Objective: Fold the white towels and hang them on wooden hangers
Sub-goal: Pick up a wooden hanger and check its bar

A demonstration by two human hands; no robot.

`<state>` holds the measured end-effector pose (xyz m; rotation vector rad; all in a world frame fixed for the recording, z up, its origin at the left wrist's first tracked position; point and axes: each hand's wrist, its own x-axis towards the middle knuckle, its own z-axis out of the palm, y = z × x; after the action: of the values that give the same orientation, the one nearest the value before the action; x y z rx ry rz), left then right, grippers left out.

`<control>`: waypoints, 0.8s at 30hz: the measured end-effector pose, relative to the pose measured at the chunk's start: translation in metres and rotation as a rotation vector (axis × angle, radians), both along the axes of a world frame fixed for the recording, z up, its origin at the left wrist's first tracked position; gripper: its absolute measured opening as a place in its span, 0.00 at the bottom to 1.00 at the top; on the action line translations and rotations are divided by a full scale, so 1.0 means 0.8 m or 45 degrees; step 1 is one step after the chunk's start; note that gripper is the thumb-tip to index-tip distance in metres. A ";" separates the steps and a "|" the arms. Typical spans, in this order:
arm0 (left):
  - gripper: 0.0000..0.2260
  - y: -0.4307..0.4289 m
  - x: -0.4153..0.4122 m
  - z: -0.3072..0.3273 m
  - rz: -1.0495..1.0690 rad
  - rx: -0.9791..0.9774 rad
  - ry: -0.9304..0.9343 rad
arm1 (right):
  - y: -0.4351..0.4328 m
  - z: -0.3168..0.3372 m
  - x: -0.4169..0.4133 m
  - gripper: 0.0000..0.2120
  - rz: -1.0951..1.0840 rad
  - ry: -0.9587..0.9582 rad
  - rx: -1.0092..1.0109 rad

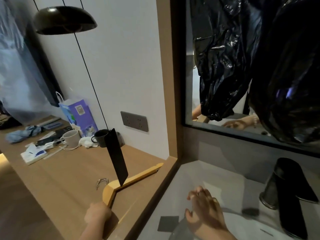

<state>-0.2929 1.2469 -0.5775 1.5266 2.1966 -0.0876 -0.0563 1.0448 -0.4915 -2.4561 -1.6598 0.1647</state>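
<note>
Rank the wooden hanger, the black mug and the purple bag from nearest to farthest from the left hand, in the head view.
1. wooden hanger: gripped by the left hand.
2. black mug: farther back on the desk.
3. purple bag: behind the mug, more to the left.

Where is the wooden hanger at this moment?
Head view, lower centre: the wooden hanger is over the desk, along the wooden frame, its near end gripped by the left hand.
</note>
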 end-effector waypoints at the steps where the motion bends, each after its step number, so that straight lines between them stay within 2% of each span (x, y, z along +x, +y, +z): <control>1: 0.06 0.001 -0.002 -0.004 -0.021 0.008 -0.002 | -0.005 0.004 -0.003 0.36 -0.018 0.081 -0.050; 3: 0.03 0.000 -0.011 -0.011 -0.075 0.072 -0.026 | -0.002 0.001 -0.007 0.23 -0.013 0.123 -0.024; 4: 0.03 -0.003 -0.013 -0.009 -0.105 0.097 -0.040 | -0.001 0.002 -0.005 0.21 -0.030 0.157 -0.044; 7: 0.08 -0.016 -0.003 0.023 -0.196 0.158 -0.088 | -0.009 0.023 -0.006 0.23 0.042 -0.003 -0.165; 9: 0.09 -0.036 0.012 0.062 -0.334 0.373 -0.060 | -0.015 0.047 -0.010 0.24 0.028 -0.088 -0.143; 11: 0.09 -0.070 0.039 0.105 -0.535 0.556 -0.127 | -0.025 0.077 -0.010 0.25 -0.021 -0.165 -0.080; 14: 0.09 -0.144 0.094 0.158 -0.888 0.548 -0.282 | -0.050 0.124 0.003 0.22 -0.101 -0.242 0.006; 19: 0.14 -0.249 0.199 0.224 -1.399 0.748 -0.353 | -0.142 0.185 0.044 0.18 -0.320 -0.339 0.154; 24: 0.11 -0.361 0.297 0.287 -1.730 0.889 -0.376 | -0.270 0.213 0.088 0.18 -0.601 -0.371 0.222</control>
<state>-0.0551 0.9577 -0.3478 2.8831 0.6236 0.4845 0.0143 0.8289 -0.3212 -2.7408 -1.0693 -0.3971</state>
